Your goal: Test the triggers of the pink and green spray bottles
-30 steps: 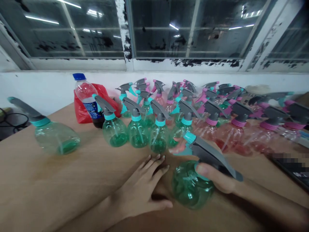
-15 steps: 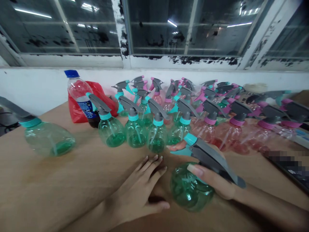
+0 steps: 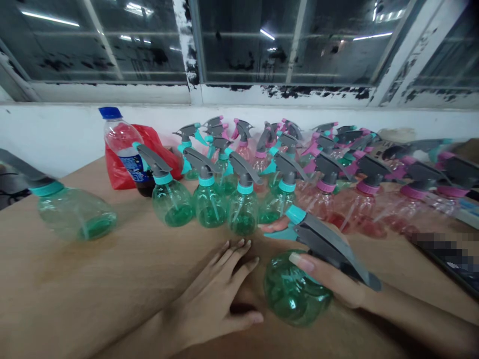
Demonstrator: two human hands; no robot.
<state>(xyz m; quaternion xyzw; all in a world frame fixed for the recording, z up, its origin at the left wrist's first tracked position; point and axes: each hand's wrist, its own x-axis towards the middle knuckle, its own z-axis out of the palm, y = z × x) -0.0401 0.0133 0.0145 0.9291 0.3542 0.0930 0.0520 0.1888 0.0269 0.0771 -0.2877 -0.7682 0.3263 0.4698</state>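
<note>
The right hand's [image 3: 342, 284] fingers curl closed around the neck of a green spray bottle [image 3: 292, 299], one by its trigger [image 3: 279, 235]; a slipped grip could knock the spread, empty left hand [image 3: 215, 294] on the table [image 3: 142, 264], a stray squeeze wet the standing bottles [image 3: 243, 217].

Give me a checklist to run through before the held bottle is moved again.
1. Right hand has a grip on the held bottle: ok, thumb near its neck.
2. Spray head on the held bottle: ok, it is on; how tight, cannot tell.
3. Left hand empty: ok, palm down on the table.
4. Held bottle's base off the table: cannot tell, the underside is hidden.
5. Right fingers off the front row: cannot tell, they overlap it in view.
6. Nothing lying right of the right hand: not ok, a dark slab is there.
</note>
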